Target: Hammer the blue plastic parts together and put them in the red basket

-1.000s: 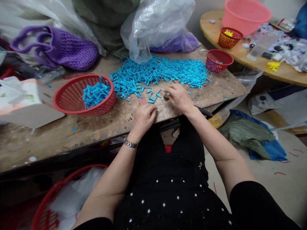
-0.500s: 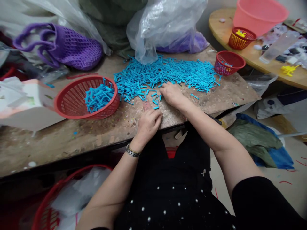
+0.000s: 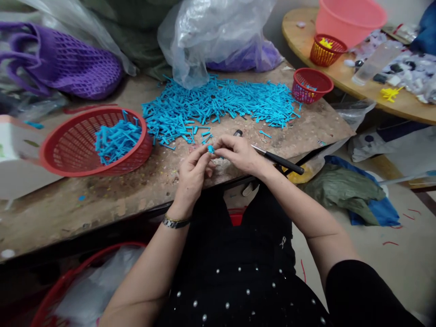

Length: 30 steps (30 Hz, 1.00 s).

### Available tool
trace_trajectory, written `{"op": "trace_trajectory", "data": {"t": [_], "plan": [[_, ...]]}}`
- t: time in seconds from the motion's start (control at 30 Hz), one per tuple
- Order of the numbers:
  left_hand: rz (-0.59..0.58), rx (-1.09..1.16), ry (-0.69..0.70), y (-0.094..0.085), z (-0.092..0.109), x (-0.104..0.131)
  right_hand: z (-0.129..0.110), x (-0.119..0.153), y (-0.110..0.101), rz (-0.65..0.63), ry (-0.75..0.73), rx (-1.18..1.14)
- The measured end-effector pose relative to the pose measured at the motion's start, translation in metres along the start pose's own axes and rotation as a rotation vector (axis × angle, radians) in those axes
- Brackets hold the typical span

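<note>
Near the table's front edge my two hands meet. Pinched between the thumb and fingers of my left hand (image 3: 194,170) is a small blue piece (image 3: 210,149). The fingertips of my right hand (image 3: 236,154) close on the same spot from the right, with a bit of blue showing under them. Behind the hands lies a wide pile of blue plastic pieces (image 3: 218,102). To the left, a red basket (image 3: 61,156) holds more blue pieces. A black-handled tool (image 3: 284,162) lies on the table, partly behind my right wrist.
The worn table (image 3: 119,200) carries a small red basket (image 3: 311,86), a purple net bag (image 3: 78,63), a plastic bag (image 3: 221,27) and a white box (image 3: 27,154). At right stands a round wooden table (image 3: 296,36) with a pink tub (image 3: 350,20).
My right hand has left the front of the pile and come to my left hand, where a blue piece now shows. More of the black-handled tool is visible. The view has shifted rightward.
</note>
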<state>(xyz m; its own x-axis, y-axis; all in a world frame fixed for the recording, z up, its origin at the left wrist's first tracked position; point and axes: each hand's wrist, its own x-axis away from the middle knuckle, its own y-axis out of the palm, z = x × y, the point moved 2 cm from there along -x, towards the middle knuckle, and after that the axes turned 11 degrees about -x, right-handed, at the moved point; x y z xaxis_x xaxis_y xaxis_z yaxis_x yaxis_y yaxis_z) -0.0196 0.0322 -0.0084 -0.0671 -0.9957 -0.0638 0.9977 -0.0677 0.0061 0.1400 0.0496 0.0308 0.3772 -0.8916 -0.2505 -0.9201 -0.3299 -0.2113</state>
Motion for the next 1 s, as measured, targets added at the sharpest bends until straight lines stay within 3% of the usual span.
{"op": "trace_trajectory", "data": {"t": [0.17,0.4,0.57,0.7,0.83,0.93,1.0], "plan": [[-0.105,0.236,-0.116,0.019,0.011,0.008,-0.004,0.021,0.006,0.054,0.083,-0.323],[-0.069,0.307,-0.146,0.030,0.013,0.012,-0.002,0.036,-0.002,0.165,0.115,-0.277],[-0.138,0.355,-0.220,0.035,0.015,0.012,0.000,0.042,-0.004,0.092,0.198,-0.344],[-0.150,0.335,-0.204,0.037,0.016,0.013,0.000,0.046,-0.005,0.012,0.226,-0.379],[-0.106,0.296,-0.160,0.035,0.016,0.015,-0.006,0.046,-0.026,0.075,0.123,-0.053],[-0.083,0.266,-0.142,0.031,0.015,0.015,-0.007,0.043,-0.060,0.240,0.046,0.422],[-0.085,0.252,-0.127,0.029,0.014,0.016,-0.002,0.040,-0.085,0.332,0.072,0.683]]}}
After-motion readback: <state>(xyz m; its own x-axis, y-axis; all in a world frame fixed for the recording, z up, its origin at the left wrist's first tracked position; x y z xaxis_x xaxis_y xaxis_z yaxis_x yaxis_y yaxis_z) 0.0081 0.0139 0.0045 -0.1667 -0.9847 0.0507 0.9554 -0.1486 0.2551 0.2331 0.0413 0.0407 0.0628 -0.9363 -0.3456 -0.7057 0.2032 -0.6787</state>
